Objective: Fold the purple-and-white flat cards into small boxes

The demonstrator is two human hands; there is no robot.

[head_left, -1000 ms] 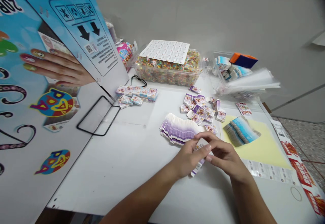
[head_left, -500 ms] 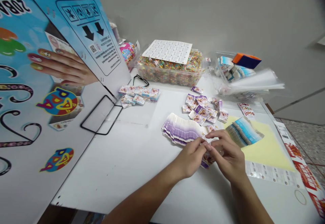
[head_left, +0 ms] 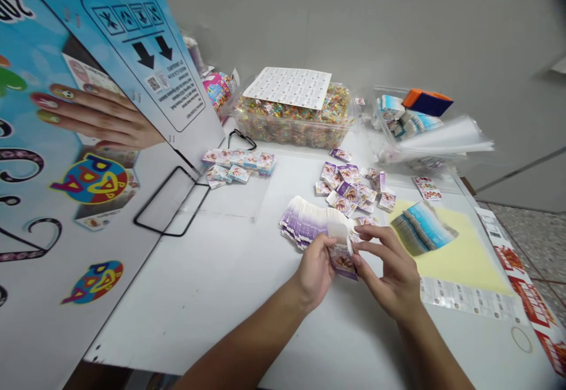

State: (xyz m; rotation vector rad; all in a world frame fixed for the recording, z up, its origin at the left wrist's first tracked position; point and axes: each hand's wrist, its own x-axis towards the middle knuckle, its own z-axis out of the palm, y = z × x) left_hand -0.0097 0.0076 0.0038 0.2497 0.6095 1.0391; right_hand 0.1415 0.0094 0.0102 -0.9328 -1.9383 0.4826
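Observation:
A small purple-and-white printed carton [head_left: 343,259] is between my hands, with a white flap standing at its top. My left hand [head_left: 316,269] grips it from the left side. On the right, my right hand [head_left: 391,272] has its thumb and fingertips at the carton's upper right edge, closed on it. Just behind lies a fanned stack of flat purple-and-white cartons [head_left: 303,219]. Several made-up small boxes [head_left: 349,192] lie in a loose heap beyond the hands. Part of the held carton is covered by my fingers.
A clear tub of colourful packets [head_left: 292,130] bears a label sheet [head_left: 289,86]. Another clear container [head_left: 420,148] stands right of it. Blue cartons [head_left: 424,228] lie on yellow paper [head_left: 469,260]. A large printed display box [head_left: 35,325] stands left, near purple-and-blue small boxes [head_left: 239,159].
My hands have moved slightly apart, and the left has shifted left. The carton between them now shows its printed face and raised flap. The view has shifted a little.

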